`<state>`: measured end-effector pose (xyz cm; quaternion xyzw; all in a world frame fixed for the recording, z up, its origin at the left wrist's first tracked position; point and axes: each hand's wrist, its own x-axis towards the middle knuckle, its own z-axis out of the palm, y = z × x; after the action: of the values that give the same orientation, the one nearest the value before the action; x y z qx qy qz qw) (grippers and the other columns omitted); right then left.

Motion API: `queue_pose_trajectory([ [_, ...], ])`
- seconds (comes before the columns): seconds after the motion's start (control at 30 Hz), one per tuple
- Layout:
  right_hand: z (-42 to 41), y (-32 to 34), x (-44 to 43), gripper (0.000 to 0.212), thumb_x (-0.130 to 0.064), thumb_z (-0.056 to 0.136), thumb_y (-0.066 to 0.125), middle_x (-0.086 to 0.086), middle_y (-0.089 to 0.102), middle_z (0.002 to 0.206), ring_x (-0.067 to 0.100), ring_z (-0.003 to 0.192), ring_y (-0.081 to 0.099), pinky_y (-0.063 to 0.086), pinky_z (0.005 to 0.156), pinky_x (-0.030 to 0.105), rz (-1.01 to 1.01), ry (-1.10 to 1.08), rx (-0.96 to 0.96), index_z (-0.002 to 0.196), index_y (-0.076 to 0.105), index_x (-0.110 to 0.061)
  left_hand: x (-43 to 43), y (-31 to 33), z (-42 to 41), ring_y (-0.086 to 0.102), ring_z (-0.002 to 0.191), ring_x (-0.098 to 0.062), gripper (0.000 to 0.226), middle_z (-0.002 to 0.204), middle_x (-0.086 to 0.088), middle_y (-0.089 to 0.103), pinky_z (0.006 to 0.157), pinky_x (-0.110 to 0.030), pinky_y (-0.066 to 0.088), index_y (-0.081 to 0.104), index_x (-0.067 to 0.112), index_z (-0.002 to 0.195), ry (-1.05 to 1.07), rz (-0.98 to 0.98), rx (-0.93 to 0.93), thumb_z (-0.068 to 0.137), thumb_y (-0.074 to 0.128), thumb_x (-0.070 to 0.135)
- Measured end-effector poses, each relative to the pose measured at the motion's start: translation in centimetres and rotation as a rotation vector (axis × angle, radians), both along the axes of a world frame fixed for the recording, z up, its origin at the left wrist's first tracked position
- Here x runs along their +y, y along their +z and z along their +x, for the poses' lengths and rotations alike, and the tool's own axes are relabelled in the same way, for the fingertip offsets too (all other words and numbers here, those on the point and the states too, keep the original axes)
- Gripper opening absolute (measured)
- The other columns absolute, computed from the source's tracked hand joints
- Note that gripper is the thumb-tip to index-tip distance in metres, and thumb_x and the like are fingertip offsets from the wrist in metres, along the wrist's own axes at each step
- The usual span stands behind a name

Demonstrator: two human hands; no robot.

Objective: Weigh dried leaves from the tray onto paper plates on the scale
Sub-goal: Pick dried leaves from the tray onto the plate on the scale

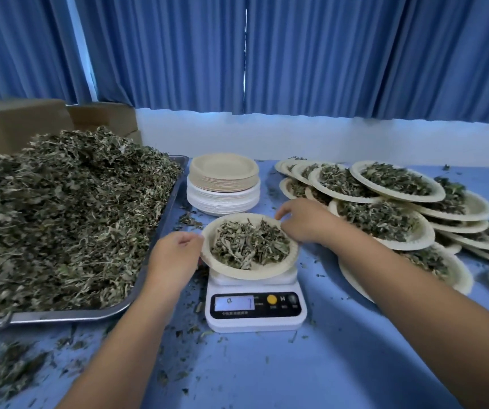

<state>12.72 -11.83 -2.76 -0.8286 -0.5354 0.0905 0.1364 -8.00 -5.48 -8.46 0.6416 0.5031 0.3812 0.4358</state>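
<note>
**Leaves portioned, plate held at both rims**

Head view: Leaves [249, 245] fill a paper plate [246, 274] sitting tilted over the white scale [256, 308] on a blue table [311, 373]. The left hand [175, 252] curls its fingers onto the plate's left rim. The right hand [305, 221] hooks curled fingers over the far-right rim, so the plate lies directly between the two hands, gripped on opposite sides. Whether it rests on the platform or hangs just clear of it cannot be told. Being round, the plate has no long axis.

Filled plates [399, 184] lie overlapped to the right, nearer the right hand, and the portion probably goes that way next. The heaped tray [60, 318] sits to the left, beside the left hand. Empty plates [224, 184] stand stacked just behind the scale.

On the scale, a letter "M" reads beside a yellow button. The display's digits are blurred, and the print beneath is too small to read.
</note>
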Motion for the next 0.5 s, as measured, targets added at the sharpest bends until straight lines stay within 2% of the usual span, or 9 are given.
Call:
queue_pose_trajectory([
  [0.1,0.3,0.0,-0.4,0.040,-0.004,0.089,0.047,0.004,0.058,0.127,0.012,0.076,0.053,0.041,0.059,0.021,0.025,0.010,0.036,0.124,0.062,-0.016,-0.4,0.1,0.3,0.051,0.051,-0.013,0.020,0.057,0.001,0.061,0.056,-0.028,0.046,0.068,0.019,0.080,0.009,-0.075,-0.101,0.094,0.054,0.020],
  [0.13,0.5,0.1,-0.5,0.039,-0.005,0.089,0.048,0.003,0.061,0.120,0.008,0.066,0.048,0.037,0.052,0.018,0.035,0.010,0.044,0.124,0.062,-0.016,-0.5,0.2,0.4,0.050,0.048,-0.012,0.019,0.052,0.002,0.058,0.055,-0.028,0.046,0.068,0.018,0.081,0.009,-0.104,-0.144,0.094,0.055,0.018],
  [0.2,1.0,0.5,-0.9,0.036,-0.006,0.090,0.049,-0.005,0.059,0.086,0.002,0.055,0.037,0.029,0.040,0.011,0.073,0.004,0.069,0.121,0.065,-0.015,-1.0,0.6,0.8,0.048,0.045,-0.011,0.018,0.048,0.004,0.054,0.056,-0.029,0.047,0.068,0.017,0.081,0.004,-0.152,-0.237,0.094,0.055,0.016],
  [0.23,1.3,0.8,-1.3,0.035,-0.006,0.089,0.049,-0.009,0.053,0.074,0.002,0.053,0.036,0.028,0.038,0.010,0.105,-0.008,0.083,0.118,0.066,-0.016,-1.3,0.8,1.1,0.048,0.043,-0.010,0.018,0.047,0.004,0.052,0.057,-0.030,0.047,0.068,0.016,0.080,-0.006,-0.165,-0.280,0.094,0.056,0.015],
  [0.27,1.6,1.2,-1.8,0.033,-0.007,0.089,0.050,-0.010,0.051,0.070,0.003,0.054,0.038,0.030,0.040,0.011,0.145,-0.019,0.093,0.114,0.068,-0.016,-1.7,1.0,1.4,0.048,0.042,-0.010,0.018,0.047,0.004,0.051,0.059,-0.031,0.047,0.068,0.015,0.080,-0.020,-0.171,-0.317,0.093,0.056,0.014],
  [0.33,2.2,2.2,-3.0,0.027,-0.010,0.089,0.052,-0.004,0.063,0.083,0.008,0.061,0.049,0.037,0.052,0.018,0.217,-0.034,0.087,0.106,0.072,-0.016,-2.7,1.6,2.1,0.050,0.043,-0.009,0.017,0.049,0.002,0.056,0.061,-0.033,0.046,0.069,0.012,0.080,-0.054,-0.183,-0.379,0.092,0.058,0.012],
  [0.4,3.1,3.2,-4.4,0.022,-0.012,0.089,0.054,0.001,0.068,0.098,0.011,0.069,0.054,0.040,0.060,0.022,0.266,-0.059,0.072,0.099,0.074,-0.014,-4.1,2.3,3.4,0.055,0.050,-0.009,0.015,0.056,-0.001,0.064,0.056,-0.027,0.049,0.068,0.007,0.081,-0.098,-0.222,-0.471,0.092,0.058,0.009],
  [0.43,3.8,3.6,-5.1,0.021,-0.012,0.090,0.054,0.002,0.069,0.101,0.010,0.068,0.054,0.041,0.060,0.022,0.288,-0.075,0.066,0.097,0.074,-0.013,-4.9,2.7,4.3,0.057,0.053,-0.011,0.016,0.060,-0.003,0.067,0.052,-0.023,0.050,0.067,0.005,0.080,-0.126,-0.243,-0.519,0.092,0.057,0.007],
  [0.5,5.4,4.4,-6.8,0.020,-0.014,0.091,0.054,0.002,0.070,0.093,0.002,0.051,0.051,0.039,0.048,0.015,0.322,-0.104,0.076,0.098,0.073,-0.012,-6.7,3.6,6.2,0.059,0.054,-0.013,0.018,0.063,-0.005,0.069,0.049,-0.020,0.050,0.065,0.004,0.078,-0.179,-0.269,-0.596,0.093,0.055,0.004],
])
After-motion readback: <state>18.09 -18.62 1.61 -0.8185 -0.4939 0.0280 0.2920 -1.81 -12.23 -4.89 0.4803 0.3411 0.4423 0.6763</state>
